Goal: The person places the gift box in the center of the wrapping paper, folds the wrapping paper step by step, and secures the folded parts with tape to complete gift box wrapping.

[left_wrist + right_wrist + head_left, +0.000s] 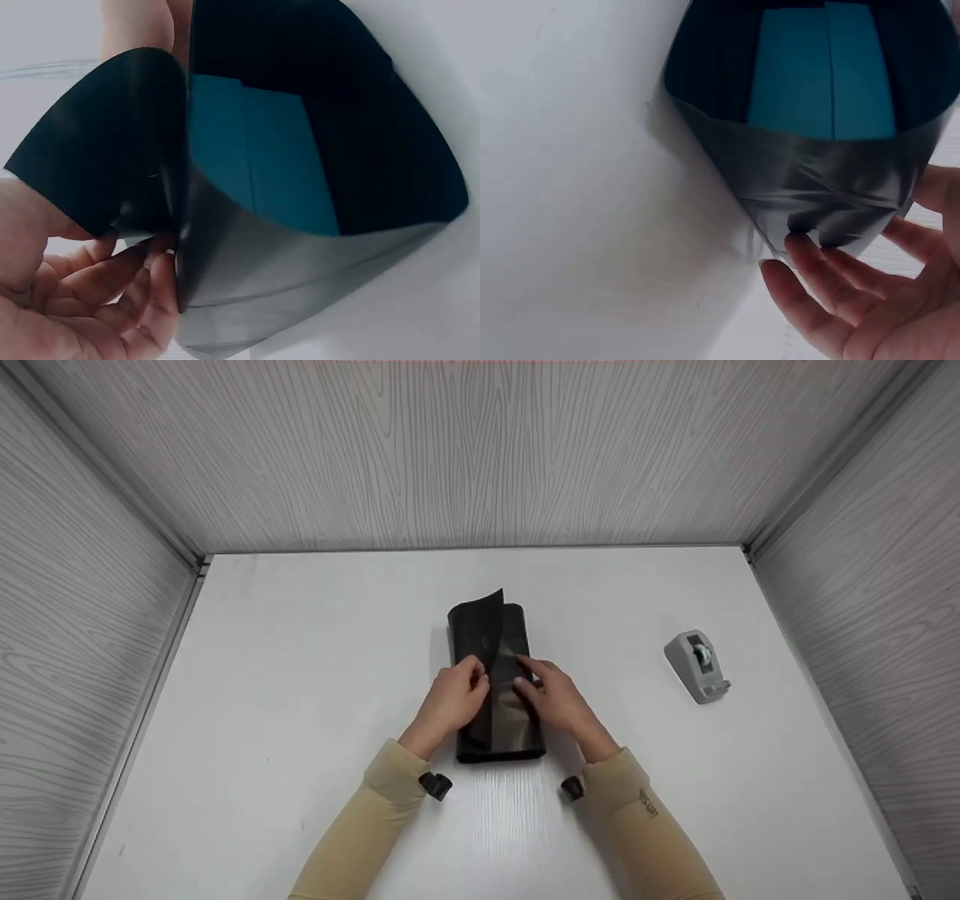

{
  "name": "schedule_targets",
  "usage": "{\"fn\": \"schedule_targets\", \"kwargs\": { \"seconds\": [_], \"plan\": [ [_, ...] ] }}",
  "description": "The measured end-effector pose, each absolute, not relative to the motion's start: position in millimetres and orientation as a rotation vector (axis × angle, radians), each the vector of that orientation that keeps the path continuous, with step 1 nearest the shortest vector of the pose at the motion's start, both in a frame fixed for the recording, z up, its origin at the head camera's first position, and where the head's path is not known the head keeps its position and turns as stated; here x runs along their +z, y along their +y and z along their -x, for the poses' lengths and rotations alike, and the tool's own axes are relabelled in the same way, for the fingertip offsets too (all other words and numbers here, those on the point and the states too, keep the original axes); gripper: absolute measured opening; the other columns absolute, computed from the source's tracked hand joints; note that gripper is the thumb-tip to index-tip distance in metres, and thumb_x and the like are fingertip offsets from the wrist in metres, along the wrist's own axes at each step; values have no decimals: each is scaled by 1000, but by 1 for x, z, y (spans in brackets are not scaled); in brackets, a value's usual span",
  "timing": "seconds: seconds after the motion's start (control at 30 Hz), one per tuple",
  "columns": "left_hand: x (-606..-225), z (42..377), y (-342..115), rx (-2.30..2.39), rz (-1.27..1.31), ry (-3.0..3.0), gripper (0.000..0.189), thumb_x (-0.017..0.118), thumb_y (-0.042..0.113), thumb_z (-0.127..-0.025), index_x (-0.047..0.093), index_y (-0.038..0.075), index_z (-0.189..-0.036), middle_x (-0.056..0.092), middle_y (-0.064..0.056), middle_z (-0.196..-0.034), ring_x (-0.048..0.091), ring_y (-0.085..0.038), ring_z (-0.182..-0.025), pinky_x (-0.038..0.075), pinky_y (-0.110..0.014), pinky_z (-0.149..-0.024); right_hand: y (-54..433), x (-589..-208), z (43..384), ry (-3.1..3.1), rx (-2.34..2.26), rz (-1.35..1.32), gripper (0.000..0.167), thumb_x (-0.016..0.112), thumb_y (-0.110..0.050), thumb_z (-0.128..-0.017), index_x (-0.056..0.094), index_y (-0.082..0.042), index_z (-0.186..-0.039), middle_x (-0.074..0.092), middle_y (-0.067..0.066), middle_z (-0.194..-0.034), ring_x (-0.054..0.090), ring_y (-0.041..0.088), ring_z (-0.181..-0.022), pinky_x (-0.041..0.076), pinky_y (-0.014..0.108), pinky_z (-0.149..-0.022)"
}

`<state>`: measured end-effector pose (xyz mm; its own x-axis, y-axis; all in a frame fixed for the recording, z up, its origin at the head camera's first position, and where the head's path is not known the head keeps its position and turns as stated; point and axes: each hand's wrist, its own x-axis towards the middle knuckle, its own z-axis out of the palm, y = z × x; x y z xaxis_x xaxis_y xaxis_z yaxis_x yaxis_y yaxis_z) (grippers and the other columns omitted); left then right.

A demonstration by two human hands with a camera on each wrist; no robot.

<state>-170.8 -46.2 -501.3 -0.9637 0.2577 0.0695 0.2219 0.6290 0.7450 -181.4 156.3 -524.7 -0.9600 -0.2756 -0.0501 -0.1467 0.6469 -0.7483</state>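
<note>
A sheet of black wrapping paper [517,727] is folded round a teal box [791,75], whose end shows inside the open paper tube in both wrist views. My left hand [454,694] pinches the edge of the raised paper flap [112,135], which stands up and curls along the top of the parcel. On the other side, my right hand [559,697] rests its extended fingers [810,262] against the wrapped paper, pressing it lightly. In the head view the paper hides the box.
A grey tape dispenser [688,671] stands on the white table [315,660], right of the parcel. Grey wood-grain panels [480,457] enclose the table at the back and both sides. Dark wrist cameras [435,785] sit at both cuffs.
</note>
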Motion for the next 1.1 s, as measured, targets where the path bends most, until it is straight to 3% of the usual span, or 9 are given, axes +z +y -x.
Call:
{"fn": "schedule_targets", "kwargs": {
  "seconds": [0.13, 0.27, 0.8, 1.0, 1.1],
  "plan": [
    [-501, 171, -46, 1275, -425, 2788, 9, 53, 12, -99, 58, 8, -93, 56, -1, -73, 50, -15, -62, 44, -32, -61, 162, -525, 182, 2680, -1288, 336, 44, 60, -15, -99, 52, -6, -142, 52, 18, -137, 62, 34, -109, 51, 42, -88],
    [-502, 171, -45, 1292, -427, 2776, 9, 53, 12, -99, 58, 7, -93, 57, -1, -75, 51, -15, -64, 44, -32, -63, 165, -525, 182, 2657, -1365, 281, 50, 67, -9, -94, 53, -8, -141, 57, 16, -131, 66, 32, -101, 54, 41, -82],
    [-504, 168, -41, 1278, -493, 2792, 12, 54, 15, -100, 61, 7, -97, 60, -2, -82, 54, -17, -70, 47, -34, -67, 166, -528, 180, 2587, -1434, 172, 52, 71, -16, -92, 53, -11, -141, 58, 13, -128, 68, 23, -92, 54, 36, -76],
    [-506, 168, -38, 1180, -494, 2814, 32, 47, 32, -105, 65, 7, -100, 65, -5, -92, 59, -21, -83, 49, -39, -78, 167, -532, 181, 2568, -1448, 168, 51, 69, -17, -94, 53, -14, -142, 57, 11, -129, 68, 21, -91, 54, 35, -73],
    [-507, 168, -38, 1141, -525, 2833, 34, 45, 30, -106, 67, 6, -104, 67, -8, -100, 62, -24, -93, 49, -41, -85, 166, -533, 180, 2572, -1459, 176, 48, 66, -16, -96, 53, -14, -142, 57, 11, -129, 68, 20, -88, 53, 33, -69]
  ]
}}
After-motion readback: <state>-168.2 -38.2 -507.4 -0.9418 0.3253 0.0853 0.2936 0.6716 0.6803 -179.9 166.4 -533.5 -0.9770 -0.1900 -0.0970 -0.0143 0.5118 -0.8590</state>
